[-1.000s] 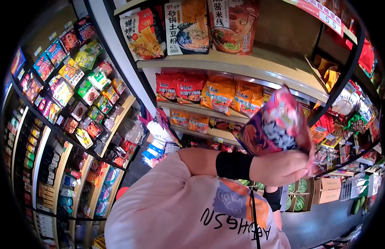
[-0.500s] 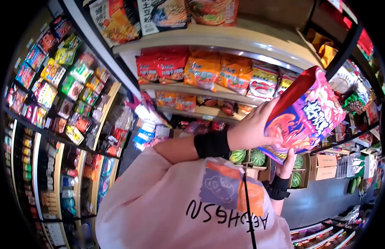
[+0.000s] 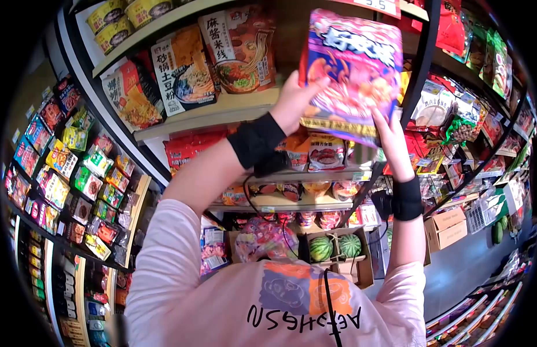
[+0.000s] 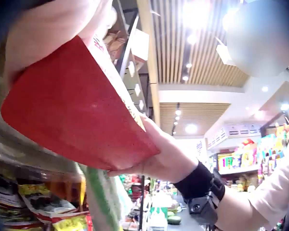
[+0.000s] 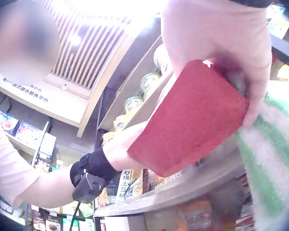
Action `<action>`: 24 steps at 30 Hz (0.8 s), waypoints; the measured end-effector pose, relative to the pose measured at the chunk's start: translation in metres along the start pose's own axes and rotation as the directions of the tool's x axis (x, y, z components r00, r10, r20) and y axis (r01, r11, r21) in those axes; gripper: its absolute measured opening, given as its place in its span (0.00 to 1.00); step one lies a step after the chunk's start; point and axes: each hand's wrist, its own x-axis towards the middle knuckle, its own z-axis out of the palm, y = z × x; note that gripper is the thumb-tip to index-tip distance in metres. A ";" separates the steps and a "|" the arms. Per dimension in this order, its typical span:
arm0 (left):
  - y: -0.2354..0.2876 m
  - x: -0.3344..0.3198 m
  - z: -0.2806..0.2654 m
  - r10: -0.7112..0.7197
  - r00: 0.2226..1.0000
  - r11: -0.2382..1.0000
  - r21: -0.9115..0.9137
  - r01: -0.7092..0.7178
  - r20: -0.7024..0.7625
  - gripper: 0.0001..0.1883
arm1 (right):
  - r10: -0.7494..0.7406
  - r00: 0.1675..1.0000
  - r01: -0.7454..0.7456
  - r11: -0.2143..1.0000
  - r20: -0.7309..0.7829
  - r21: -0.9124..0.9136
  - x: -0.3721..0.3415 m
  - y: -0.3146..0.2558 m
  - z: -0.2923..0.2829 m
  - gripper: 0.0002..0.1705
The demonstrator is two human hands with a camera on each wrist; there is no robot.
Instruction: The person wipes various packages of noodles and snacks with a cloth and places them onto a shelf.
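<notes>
In the head view a pink and purple printed pouch [image 3: 356,75] is held up at chest height or above, its front turned toward the camera. My left hand [image 3: 293,105] grips its left edge, thumb lying across the front. At the lower right corner my right hand [image 3: 392,141] holds it, fingers over the front. Both wrist views show the pouch's red underside [image 4: 77,106] [image 5: 192,120] between the two hands. Part of each hand's grip is hidden behind the pouch.
Shelves [image 3: 222,110] of noodle packs stand behind the pouch, more goods hanging at both sides. Below are watermelons [image 3: 322,248] in a carton, a colourful bagged bundle [image 3: 263,240] and a cardboard box [image 3: 448,228]. A price sign [image 3: 375,7] hangs above.
The pouch has moved from one raised hand's hold to a grip in both hands, its printed front now facing the view. Over the last half second it has risen and shifted left.
</notes>
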 end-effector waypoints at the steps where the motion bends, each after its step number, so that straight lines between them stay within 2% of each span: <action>1: -0.002 0.020 -0.009 -0.002 1.000 0.999 -0.051 0.002 0.000 0.14 | -0.013 1.000 0.012 0.997 0.010 0.072 0.018 -0.005 0.006 0.26; 3: 0.003 0.049 -0.022 0.003 1.000 1.000 -0.026 -0.003 0.000 0.15 | -0.035 0.998 0.028 0.993 0.056 0.115 0.054 -0.003 0.013 0.26; 5: -0.002 0.081 -0.036 0.184 0.978 0.981 0.090 -0.175 -0.102 0.16 | -0.077 0.993 0.072 0.996 0.090 0.055 0.091 0.013 0.016 0.27; 6: -0.002 0.097 -0.043 0.223 0.968 0.971 0.117 -0.210 -0.116 0.17 | -0.069 0.995 0.073 0.996 0.073 -0.059 0.113 0.024 0.016 0.27; 7: -0.006 0.112 -0.053 0.260 0.956 0.960 0.141 -0.242 -0.133 0.17 | -0.092 0.994 0.098 0.991 0.066 -0.094 0.126 0.018 0.022 0.29; 9: -0.010 0.139 -0.067 0.305 0.929 0.920 0.316 -0.231 -0.211 0.17 | -0.194 0.980 0.199 0.904 0.052 -0.377 0.146 0.006 0.025 0.30; 11: -0.013 0.159 -0.076 0.385 0.880 0.828 0.525 -0.195 -0.280 0.16 | -0.162 0.973 0.222 0.846 0.163 -0.484 0.183 0.032 0.030 0.30; 12: -0.025 0.175 -0.091 0.373 0.872 0.808 0.573 -0.138 -0.316 0.14 | -0.256 0.964 0.262 0.889 0.066 -0.377 0.190 0.043 0.039 0.28; 13: -0.040 0.183 -0.100 0.430 0.831 0.752 0.649 -0.114 -0.352 0.15 | -0.038 0.994 0.079 0.891 0.100 -0.448 0.211 0.065 0.043 0.27; 15: -0.066 0.200 -0.114 0.553 0.730 0.627 0.778 -0.048 -0.401 0.15 | -0.063 0.987 0.128 0.858 0.146 -0.498 0.222 0.067 0.053 0.30; 16: -0.076 0.206 -0.115 0.545 0.690 0.695 0.717 -0.054 -0.477 0.18 | -0.125 0.983 0.178 0.819 0.133 -0.545 0.227 0.067 0.057 0.33; 18: -0.078 0.222 -0.120 0.223 0.816 0.723 0.652 0.229 -0.534 0.15 | -0.157 0.984 0.175 0.757 0.085 -0.630 0.229 0.064 0.058 0.35; 19: -0.079 0.225 -0.121 0.046 0.830 0.694 0.615 0.373 -0.555 0.14 | -0.169 0.983 0.169 0.724 0.065 -0.669 0.228 0.061 0.058 0.36; 21: -0.097 0.217 -0.106 0.149 0.856 0.735 0.634 0.238 -0.494 0.17 | -0.098 0.988 0.157 0.643 0.123 -0.750 0.237 0.063 0.055 0.34; 23: -0.071 0.178 -0.062 0.076 0.958 0.636 0.753 0.168 -0.278 0.17 | -0.028 0.972 0.211 0.547 0.234 -0.810 0.252 0.066 0.051 0.33; 24: -0.067 0.181 -0.054 0.106 0.966 0.531 0.835 0.144 -0.234 0.21 | 0.003 0.976 0.178 0.554 0.216 -0.813 0.260 0.069 0.052 0.31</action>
